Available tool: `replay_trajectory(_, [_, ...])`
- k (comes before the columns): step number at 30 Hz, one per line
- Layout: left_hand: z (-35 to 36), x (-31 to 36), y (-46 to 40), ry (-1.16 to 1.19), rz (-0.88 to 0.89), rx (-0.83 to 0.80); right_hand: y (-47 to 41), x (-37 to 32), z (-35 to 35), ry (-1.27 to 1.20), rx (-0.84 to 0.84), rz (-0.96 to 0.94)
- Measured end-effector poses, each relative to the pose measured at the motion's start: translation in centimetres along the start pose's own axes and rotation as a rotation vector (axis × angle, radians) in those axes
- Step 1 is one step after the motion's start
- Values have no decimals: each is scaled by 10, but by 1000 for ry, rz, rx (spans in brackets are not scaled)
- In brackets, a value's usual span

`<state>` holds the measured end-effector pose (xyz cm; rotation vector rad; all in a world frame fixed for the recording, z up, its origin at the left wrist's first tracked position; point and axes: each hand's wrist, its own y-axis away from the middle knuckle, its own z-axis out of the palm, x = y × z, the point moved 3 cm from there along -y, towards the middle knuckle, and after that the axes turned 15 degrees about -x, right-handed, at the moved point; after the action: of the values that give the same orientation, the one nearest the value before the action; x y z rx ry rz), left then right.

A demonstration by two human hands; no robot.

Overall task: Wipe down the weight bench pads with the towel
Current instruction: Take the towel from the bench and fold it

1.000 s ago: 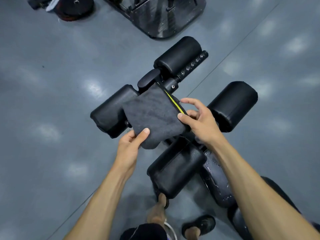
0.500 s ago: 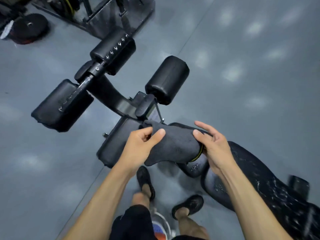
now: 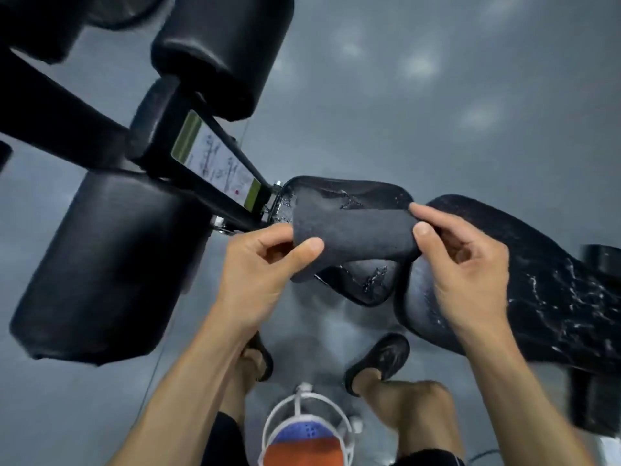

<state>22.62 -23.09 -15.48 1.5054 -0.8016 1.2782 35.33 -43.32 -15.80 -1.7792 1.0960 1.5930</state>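
A dark grey towel (image 3: 353,230) is stretched between both hands just above the small black seat pad (image 3: 366,284), which is cracked and speckled white. My left hand (image 3: 262,270) pinches the towel's left end between thumb and fingers. At the other end my right hand (image 3: 463,264) pinches it the same way. The long back pad (image 3: 544,290), also cracked, runs off to the right under my right hand. Whether the towel touches the seat pad is unclear.
Two black roller pads belong to the bench's leg section: a large one (image 3: 100,270) at the left and another (image 3: 221,45) at the top. A labelled frame bar (image 3: 218,163) joins them to the seat. My sandalled feet (image 3: 379,361) stand on grey floor below.
The view has closed in and shifted right along the bench. Both hands carried the towel from over the leg rollers down to the seat pad, still pinching its two ends.
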Motion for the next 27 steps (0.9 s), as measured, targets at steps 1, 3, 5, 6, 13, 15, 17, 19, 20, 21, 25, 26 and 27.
replay_trajectory(1, [-3, -14, -7, -27, 35, -9, -1, 17, 5, -11, 24, -12])
replay_trajectory(3, [-8, -42, -20, -62, 99, -11, -5, 48, 17, -28, 56, -38])
replay_trajectory(5, [-14, -68, -34, -90, 149, -6, -13, 74, 27, -17, 65, -65])
replay_trajectory(6, [-18, -79, -40, -107, 173, -8, -17, 85, 31, -4, 67, -82])
replay_trajectory(13, [-48, -139, -74, -202, 406, -25, -33, 144, 44, 86, 57, -317])
replay_trajectory(15, [-52, -146, -78, -174, 490, -90, -32, 154, 47, 76, 38, -393])
replay_trajectory(17, [-54, -152, -79, -63, 537, -171, -32, 159, 51, 66, 41, -446])
replay_trajectory(19, [-57, -159, -78, -21, 571, -221, -32, 164, 55, 52, 49, -482])
replay_trajectory(20, [-58, -163, -76, -26, 582, -230, -32, 165, 57, 44, 47, -497])
replay_trajectory(21, [-59, -165, -73, -26, 590, -228, -30, 166, 60, 41, 44, -512])
replay_trajectory(25, [-58, -167, -44, 37, 615, -202, -11, 166, 70, -36, 43, -559])
replay_trajectory(26, [-57, -166, -35, 57, 608, -196, -3, 164, 71, -70, 45, -567])
replay_trajectory(27, [-55, -165, -26, 71, 596, -193, 5, 162, 71, -99, 46, -569])
